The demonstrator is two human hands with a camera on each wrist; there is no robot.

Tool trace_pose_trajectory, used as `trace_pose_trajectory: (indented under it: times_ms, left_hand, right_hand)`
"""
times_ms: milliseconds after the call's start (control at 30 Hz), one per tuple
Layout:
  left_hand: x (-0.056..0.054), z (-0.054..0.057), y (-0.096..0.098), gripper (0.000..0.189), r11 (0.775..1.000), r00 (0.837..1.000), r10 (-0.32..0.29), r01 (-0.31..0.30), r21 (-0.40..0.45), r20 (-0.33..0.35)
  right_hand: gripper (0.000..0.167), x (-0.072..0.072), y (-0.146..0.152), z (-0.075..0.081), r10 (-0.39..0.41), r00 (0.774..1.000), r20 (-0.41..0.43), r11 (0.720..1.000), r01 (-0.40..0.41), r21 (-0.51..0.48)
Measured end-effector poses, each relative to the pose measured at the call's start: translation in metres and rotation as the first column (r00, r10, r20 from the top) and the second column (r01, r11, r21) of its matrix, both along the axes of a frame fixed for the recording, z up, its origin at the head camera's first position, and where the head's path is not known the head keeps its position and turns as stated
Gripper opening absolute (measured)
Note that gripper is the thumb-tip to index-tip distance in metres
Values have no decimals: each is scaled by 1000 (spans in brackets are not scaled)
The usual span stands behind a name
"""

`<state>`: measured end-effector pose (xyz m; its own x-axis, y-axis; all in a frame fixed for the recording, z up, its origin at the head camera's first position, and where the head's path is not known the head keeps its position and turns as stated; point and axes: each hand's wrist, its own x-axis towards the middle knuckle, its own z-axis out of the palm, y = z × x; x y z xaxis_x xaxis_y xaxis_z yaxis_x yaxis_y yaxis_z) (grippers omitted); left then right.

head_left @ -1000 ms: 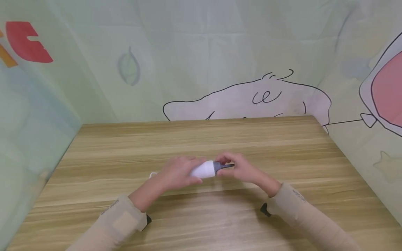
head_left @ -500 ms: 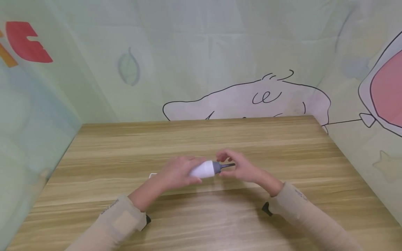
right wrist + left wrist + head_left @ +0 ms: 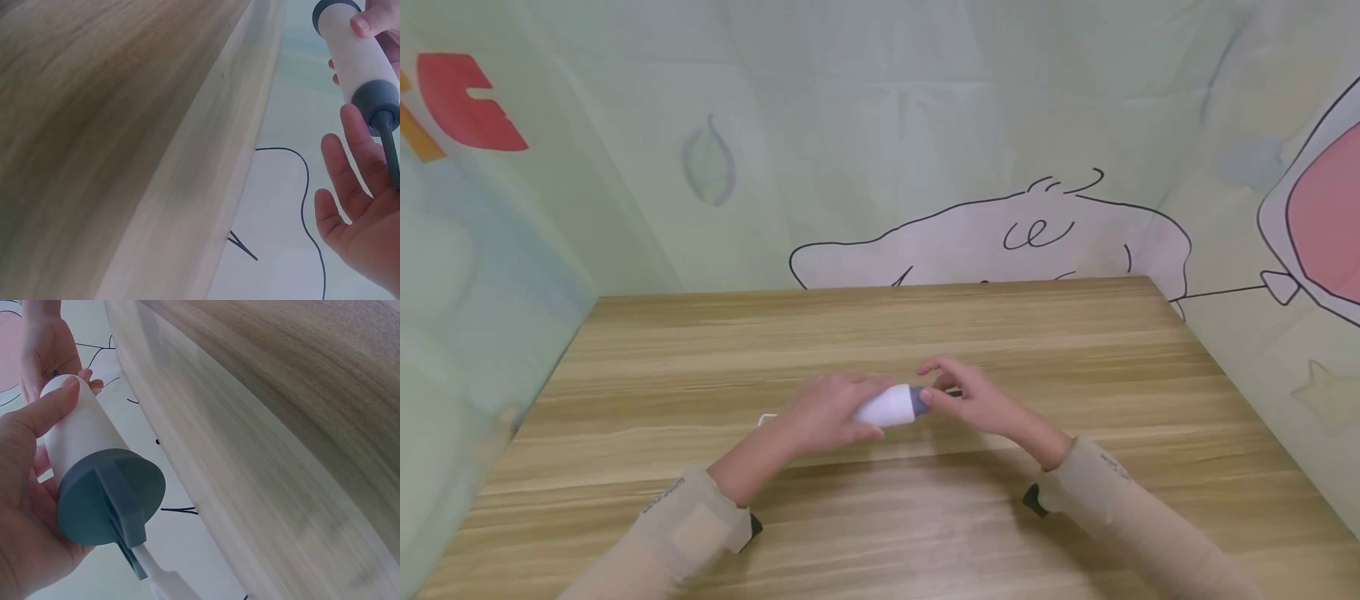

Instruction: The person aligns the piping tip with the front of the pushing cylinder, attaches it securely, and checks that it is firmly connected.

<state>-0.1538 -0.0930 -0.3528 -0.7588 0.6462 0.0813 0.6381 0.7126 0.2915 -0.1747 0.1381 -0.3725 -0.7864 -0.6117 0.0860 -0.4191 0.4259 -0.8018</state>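
Note:
My left hand [image 3: 831,412] grips a white syringe-like tube [image 3: 886,405] with dark grey end caps. Its thumb and fingers wrap round the barrel. At the rear, a grey cap [image 3: 112,497] carries a bar, from which a white rod [image 3: 169,581] extends; a small white loop [image 3: 765,418] shows beyond the left wrist in the head view. A front grey collar [image 3: 377,100] bears a thin dark nozzle [image 3: 389,150]. Around the nozzle, my right hand [image 3: 973,400] has spread fingers, the index fingertip at the collar. The right thumb overlaps the collar in the head view.
Both hands work above a wood-grain table [image 3: 880,333]. A pale printed cloth [image 3: 880,125] with cartoon drawings hangs behind and at both sides. Beige sleeves [image 3: 688,533] cover both forearms.
My right fingers let go of the front collar and spread apart; then the right thumb came back over it. The left hand and the tube stayed nearly still.

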Motion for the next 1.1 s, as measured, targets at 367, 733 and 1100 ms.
trace_pose_trajectory:
  times_ms: [367, 733, 1100]
  left_hand:
    - [2, -5, 6, 60, 1000, 1000, 1, -1, 9, -15]
    - [3, -6, 7, 59, 1000, 1000, -5, 5, 8, -8]
    - [2, -6, 5, 56, 1000, 1000, -23, 24, 15, -21]
  right_hand:
    - [30, 0, 5, -4, 57, 984, -169, 998, -58, -1]
    - [27, 1, 7, -3, 53, 990, -128, 998, -49, 36]
    - [30, 3, 5, -5, 52, 975, -217, 999, -49, 19]
